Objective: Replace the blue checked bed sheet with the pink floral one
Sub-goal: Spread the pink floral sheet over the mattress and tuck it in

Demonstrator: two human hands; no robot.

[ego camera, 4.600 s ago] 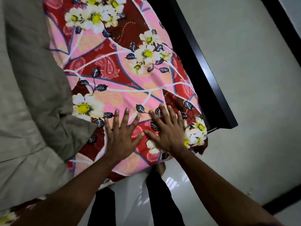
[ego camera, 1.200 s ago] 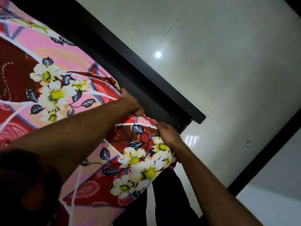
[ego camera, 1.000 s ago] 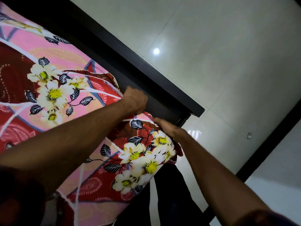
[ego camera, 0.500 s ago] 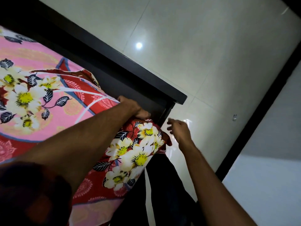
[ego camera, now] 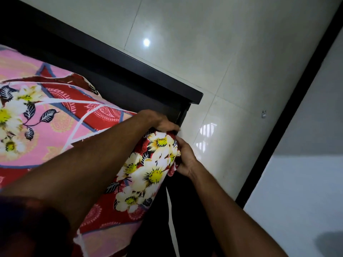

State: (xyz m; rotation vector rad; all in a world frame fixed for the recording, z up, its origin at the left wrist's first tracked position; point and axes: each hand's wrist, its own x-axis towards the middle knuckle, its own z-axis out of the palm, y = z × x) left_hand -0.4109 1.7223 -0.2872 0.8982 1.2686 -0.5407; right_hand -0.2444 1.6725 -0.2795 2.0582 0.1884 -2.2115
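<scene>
Pink floral sheet (ego camera: 55,127) lies spread, bunched at the near corner of the bed frame (ego camera: 130,71). Left hand (ego camera: 161,123) and right hand (ego camera: 185,156) both grip that bunch. Soft, light, floppy cloth: probably best held by gathered hem.

The pink floral sheet (ego camera: 55,130), patterned with red panels, white-and-yellow flowers and dark leaves, is lying spread over the bed, its corner bunching at the bed's end.

Pink and red cotton bed sheet (ego camera: 61,130) printed with white-and-yellow flowers, dark leaves; black wooden bed frame (ego camera: 130,71); glossy pale-grey floor tiles (ego camera: 232,52).
</scene>
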